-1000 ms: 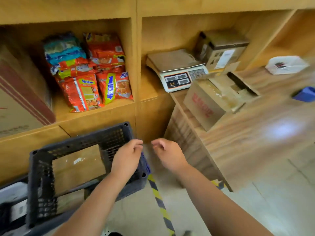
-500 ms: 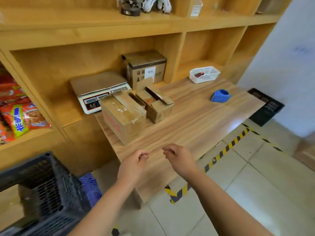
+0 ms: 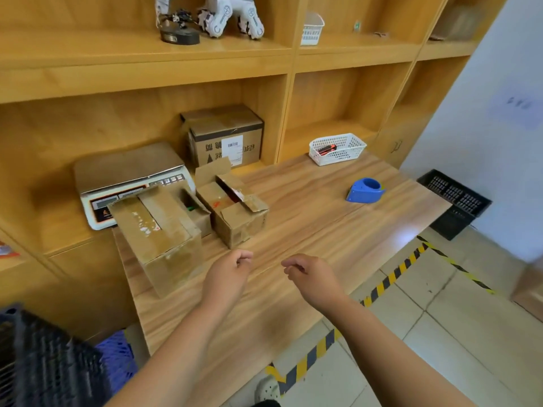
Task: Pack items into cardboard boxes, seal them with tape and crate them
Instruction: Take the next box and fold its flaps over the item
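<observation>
Holds left hand (image 3: 227, 274) and right hand (image 3: 311, 277) side by side above the worktop (image 3: 323, 236), fingers loosely curled, gripping nothing. Faces a taped box (image 3: 158, 236) near the left hand, to its left; an open box (image 3: 235, 215) further back; a blue tape dispenser (image 3: 365, 190) well beyond the right hand.

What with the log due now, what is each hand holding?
Left hand: open, loosely curled, holding nothing.
Right hand: open, loosely curled, holding nothing.
</observation>
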A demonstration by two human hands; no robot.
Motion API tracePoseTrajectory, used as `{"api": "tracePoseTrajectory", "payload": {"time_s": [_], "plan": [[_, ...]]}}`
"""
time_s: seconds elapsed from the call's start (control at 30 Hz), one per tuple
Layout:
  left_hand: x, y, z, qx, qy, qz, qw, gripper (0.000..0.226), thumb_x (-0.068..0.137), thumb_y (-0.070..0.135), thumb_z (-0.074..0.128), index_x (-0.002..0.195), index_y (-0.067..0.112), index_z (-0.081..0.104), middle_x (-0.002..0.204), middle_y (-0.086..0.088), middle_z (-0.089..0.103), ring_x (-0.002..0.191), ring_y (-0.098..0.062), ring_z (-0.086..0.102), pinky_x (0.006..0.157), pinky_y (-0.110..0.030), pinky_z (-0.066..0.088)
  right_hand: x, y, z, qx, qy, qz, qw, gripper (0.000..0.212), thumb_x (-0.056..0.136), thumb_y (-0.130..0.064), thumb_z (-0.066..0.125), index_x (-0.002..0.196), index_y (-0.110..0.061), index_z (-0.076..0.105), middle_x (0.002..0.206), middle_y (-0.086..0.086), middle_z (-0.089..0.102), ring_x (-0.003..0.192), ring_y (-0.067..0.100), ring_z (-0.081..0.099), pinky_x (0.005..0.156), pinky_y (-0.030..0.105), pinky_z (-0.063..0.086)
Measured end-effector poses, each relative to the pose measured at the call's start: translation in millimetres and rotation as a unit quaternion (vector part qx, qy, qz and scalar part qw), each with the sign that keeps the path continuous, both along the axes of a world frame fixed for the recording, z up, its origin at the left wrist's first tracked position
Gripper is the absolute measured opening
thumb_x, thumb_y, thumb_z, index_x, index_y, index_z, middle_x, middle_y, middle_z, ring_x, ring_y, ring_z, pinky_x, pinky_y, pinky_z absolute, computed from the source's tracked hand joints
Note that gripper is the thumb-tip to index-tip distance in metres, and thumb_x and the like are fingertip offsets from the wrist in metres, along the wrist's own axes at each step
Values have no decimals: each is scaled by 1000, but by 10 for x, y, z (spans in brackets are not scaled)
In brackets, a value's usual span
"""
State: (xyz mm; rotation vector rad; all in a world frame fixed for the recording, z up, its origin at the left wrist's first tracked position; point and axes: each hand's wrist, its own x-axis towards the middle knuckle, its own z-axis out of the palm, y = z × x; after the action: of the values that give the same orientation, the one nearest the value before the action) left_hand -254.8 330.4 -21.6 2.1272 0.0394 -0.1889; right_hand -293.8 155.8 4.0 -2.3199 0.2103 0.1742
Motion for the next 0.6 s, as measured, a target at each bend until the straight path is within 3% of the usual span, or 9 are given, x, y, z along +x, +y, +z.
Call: {"api": "tracePoseTrajectory", "payload": {"time_s": [0.13, 0.2, 0.3, 0.43, 0.6], "plan": [[585, -271, 14, 60, -1, 31, 998, 31, 95, 25, 44, 122, 29, 58, 120, 9, 61, 95, -8, 57, 73, -27, 44, 508, -388, 20, -8, 17, 35, 999, 28, 95, -18, 49, 117, -20, 66, 104, -4, 69, 97, 13, 64, 87, 34, 51], [854, -348, -5, 102, -5, 33, 994, 39, 95, 22, 45, 133, 25, 51, 136, 6, 52, 115, -12, 53, 84, -26, 43, 757, -571, 33, -15, 13, 47, 999, 27, 95, -17, 50, 116, -18, 67, 107, -4, 68, 101, 13, 63, 88, 31, 49], [1186, -389, -96, 154, 16, 27, 988, 49, 96, 21, 45, 144, 22, 39, 151, 0, 34, 138, -18, 31, 110, -34, 31, 1081, -799, 51, -27, 7, 57, 998, 25, 95, -18, 51, 113, -19, 68, 107, -5, 68, 100, 12, 61, 86, 27, 47], [1387, -404, -186, 213, 73, 7, 974, 57, 97, 27, 44, 150, 22, 24, 159, -1, 12, 146, -18, 11, 117, -34, 17, 1394, -965, -12, -16, 28, 69, 997, 23, 94, -19, 51, 108, -24, 69, 102, -7, 70, 97, 12, 63, 87, 30, 49], [1490, -491, -310, 257, 105, -2, 961, 62, 99, 27, 43, 152, 23, 11, 160, -2, -4, 147, -17, -1, 117, -34, 15, 1828, -1013, -129, 21, 44, 123, 991, 23, 93, -15, 51, 107, -18, 70, 100, -1, 70, 97, 17, 65, 90, 34, 50]]}}
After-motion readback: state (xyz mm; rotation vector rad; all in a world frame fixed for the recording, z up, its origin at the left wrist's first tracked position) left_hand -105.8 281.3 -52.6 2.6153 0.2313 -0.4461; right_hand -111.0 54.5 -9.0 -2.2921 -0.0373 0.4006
